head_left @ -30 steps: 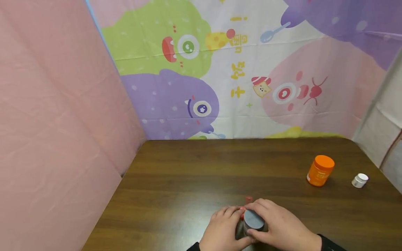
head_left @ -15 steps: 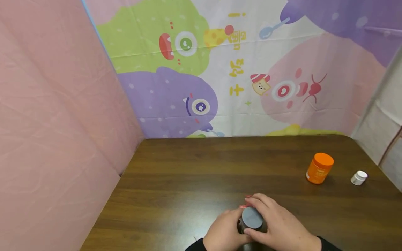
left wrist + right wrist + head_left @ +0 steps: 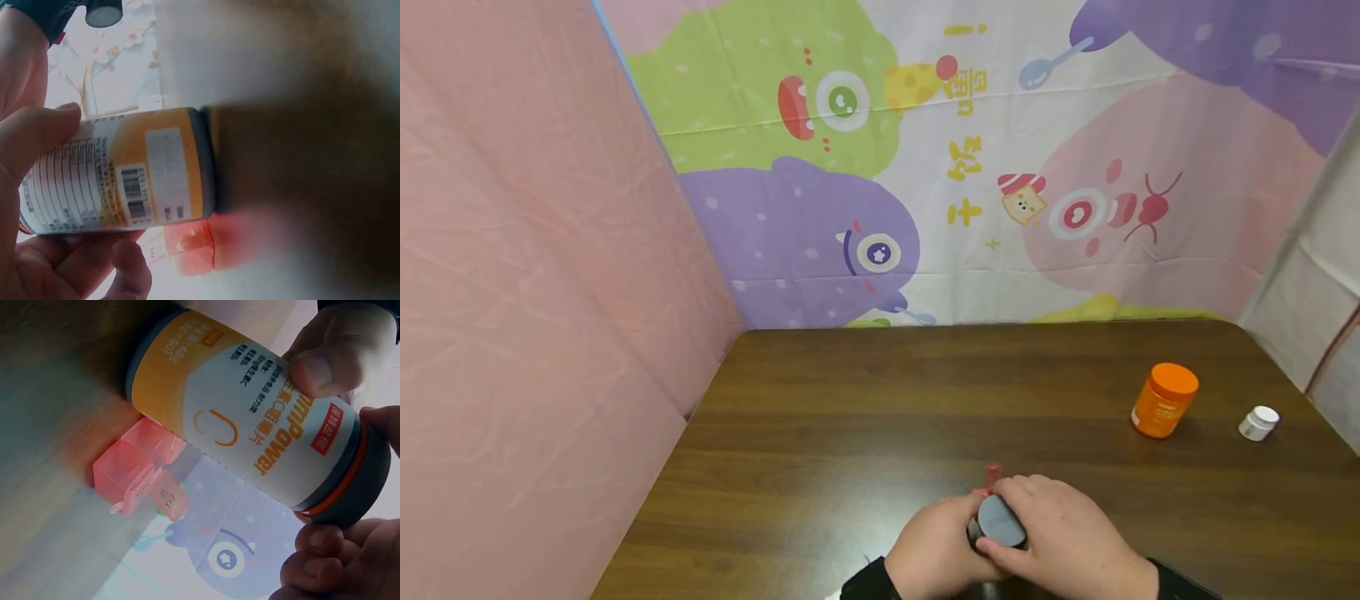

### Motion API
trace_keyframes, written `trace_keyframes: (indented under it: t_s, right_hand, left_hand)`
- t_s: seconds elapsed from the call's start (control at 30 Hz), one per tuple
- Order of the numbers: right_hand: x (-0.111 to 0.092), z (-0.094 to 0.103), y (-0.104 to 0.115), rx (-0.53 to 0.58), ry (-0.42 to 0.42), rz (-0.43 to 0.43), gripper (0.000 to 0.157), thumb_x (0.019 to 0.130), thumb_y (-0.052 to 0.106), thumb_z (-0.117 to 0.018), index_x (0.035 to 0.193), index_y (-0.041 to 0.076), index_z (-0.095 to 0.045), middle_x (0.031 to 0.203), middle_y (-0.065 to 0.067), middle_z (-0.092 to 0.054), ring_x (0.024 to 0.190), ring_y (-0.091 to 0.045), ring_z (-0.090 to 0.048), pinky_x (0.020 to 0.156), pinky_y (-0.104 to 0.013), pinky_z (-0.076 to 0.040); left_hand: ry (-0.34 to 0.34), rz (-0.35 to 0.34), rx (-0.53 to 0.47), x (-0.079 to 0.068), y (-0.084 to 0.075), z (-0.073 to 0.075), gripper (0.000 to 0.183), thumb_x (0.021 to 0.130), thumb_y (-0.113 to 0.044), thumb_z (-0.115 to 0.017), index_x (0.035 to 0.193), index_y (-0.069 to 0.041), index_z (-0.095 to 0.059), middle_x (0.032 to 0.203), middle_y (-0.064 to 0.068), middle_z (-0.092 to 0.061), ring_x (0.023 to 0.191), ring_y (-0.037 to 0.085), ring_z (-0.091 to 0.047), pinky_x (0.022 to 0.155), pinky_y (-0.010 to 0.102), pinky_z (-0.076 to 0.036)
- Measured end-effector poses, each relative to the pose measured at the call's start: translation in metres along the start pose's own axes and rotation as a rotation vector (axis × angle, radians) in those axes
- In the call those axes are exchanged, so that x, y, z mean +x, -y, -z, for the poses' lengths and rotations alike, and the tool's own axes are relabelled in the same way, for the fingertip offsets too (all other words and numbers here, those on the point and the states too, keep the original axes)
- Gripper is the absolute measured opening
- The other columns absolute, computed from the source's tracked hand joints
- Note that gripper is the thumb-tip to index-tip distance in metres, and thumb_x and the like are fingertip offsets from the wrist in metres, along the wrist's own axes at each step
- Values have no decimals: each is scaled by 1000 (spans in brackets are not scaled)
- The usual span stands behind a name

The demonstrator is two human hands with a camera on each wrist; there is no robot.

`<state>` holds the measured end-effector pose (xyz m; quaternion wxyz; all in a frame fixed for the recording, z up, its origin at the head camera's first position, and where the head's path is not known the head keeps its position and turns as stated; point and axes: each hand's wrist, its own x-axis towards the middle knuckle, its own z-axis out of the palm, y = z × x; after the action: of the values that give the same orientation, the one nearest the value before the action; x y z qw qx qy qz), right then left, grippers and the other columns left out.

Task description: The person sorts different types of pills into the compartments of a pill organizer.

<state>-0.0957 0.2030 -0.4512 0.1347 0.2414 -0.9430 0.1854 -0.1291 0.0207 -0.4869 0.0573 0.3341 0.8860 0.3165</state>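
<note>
My left hand point(image 3: 940, 546) grips the body of a pill bottle point(image 3: 231, 412) with a white and orange label, its thumb lying across the label in the right wrist view. My right hand point(image 3: 1071, 533) holds the bottle's grey cap point(image 3: 1001, 522), fingers and thumb around its edge. The cap sits on the bottle, with an orange ring below it. The bottle stands upright near the table's front. Just beyond the hands is a translucent red pill organizer point(image 3: 125, 472), partly hidden in the head view; lids on it stand raised in the right wrist view.
An orange jar point(image 3: 1165, 402) with an orange lid stands at the right of the brown wooden table point(image 3: 850, 400). A small white bottle point(image 3: 1258, 423) is farther right, near the edge. A patterned cloth point(image 3: 955, 283) hangs behind, and pink cloth point(image 3: 550, 292) on the left.
My right hand has turned on the cap, its fingers shifting around it. The left hand has closed in around the bottle body. The orange jar and white bottle stay in place.
</note>
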Motion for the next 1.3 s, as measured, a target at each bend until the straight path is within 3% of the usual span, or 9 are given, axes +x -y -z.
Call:
trace_keyframes:
  t_s: [0.23, 0.43, 0.67, 0.83, 1.0, 1.13, 1.23, 1.3]
  right_hand:
    - [2, 1, -2, -26, 10, 81, 42, 85, 56, -66, 105, 19, -64, 89, 14, -58, 77, -2, -47, 68, -30, -48]
    - [3, 4, -2, -25, 56, 100, 40, 88, 55, -61, 104, 19, -63, 83, 18, -51, 73, -2, -44, 65, -26, -44]
    - [2, 7, -7, -10, 87, 191, 34, 88, 48, -66, 110, 22, -63, 79, 18, -41, 69, -2, -38, 61, -20, -37]
    - [3, 7, -9, -16, 112, 240, 42, 82, 37, -70, 122, 27, -62, 95, 16, -50, 77, -4, -42, 68, -26, -41]
    - [3, 7, -5, -38, 78, 174, 55, 80, 47, -70, 128, 23, -59, 116, 11, -58, 92, -8, -50, 76, -36, -47]
    - [5, 7, -1, -77, 61, 47, 58, 79, 72, -58, 107, 21, -66, 90, 14, -60, 78, -6, -50, 72, -34, -46]
    - [6, 8, 1, -78, 102, 9, 52, 81, 74, -53, 95, 25, -64, 77, 18, -54, 68, -4, -46, 67, -32, -45]
    - [7, 8, 1, -78, 112, 35, 45, 83, 68, -58, 96, 26, -65, 76, 19, -52, 66, -3, -44, 65, -31, -44]
  left_hand:
    - [27, 3, -10, 3, -1, 4, 31, 73, -41, -80, 99, -31, -65, 91, -22, -64, 68, -9, -51, 60, 12, -45]
    - [44, 17, -26, 5, -1, 3, 26, 72, -40, -81, 91, -33, -64, 80, -24, -61, 64, -8, -50, 57, 12, -44]
    - [99, 12, -30, 5, 2, 6, 39, 75, -44, -79, 109, -32, -64, 77, -21, -59, 60, -6, -50, 53, 13, -42]
    - [113, 17, -36, 4, 1, 8, 42, 78, -48, -76, 114, -31, -66, 88, -20, -65, 69, -8, -53, 62, 14, -47]
    - [91, 23, 3, 3, -1, 9, 41, 77, -47, -77, 112, -29, -67, 90, -18, -67, 71, -7, -54, 63, 15, -48]
    - [82, 27, 0, 1, -1, 7, 32, 76, -45, -78, 102, -31, -67, 87, -22, -65, 70, -8, -53, 61, 15, -47]
    - [89, 40, -29, 0, 0, 7, 27, 76, -45, -78, 96, -33, -67, 82, -24, -63, 66, -8, -52, 59, 15, -45]
    - [84, 30, -11, 0, 0, 8, 28, 76, -45, -78, 98, -33, -66, 81, -24, -63, 64, -7, -51, 58, 14, -44]
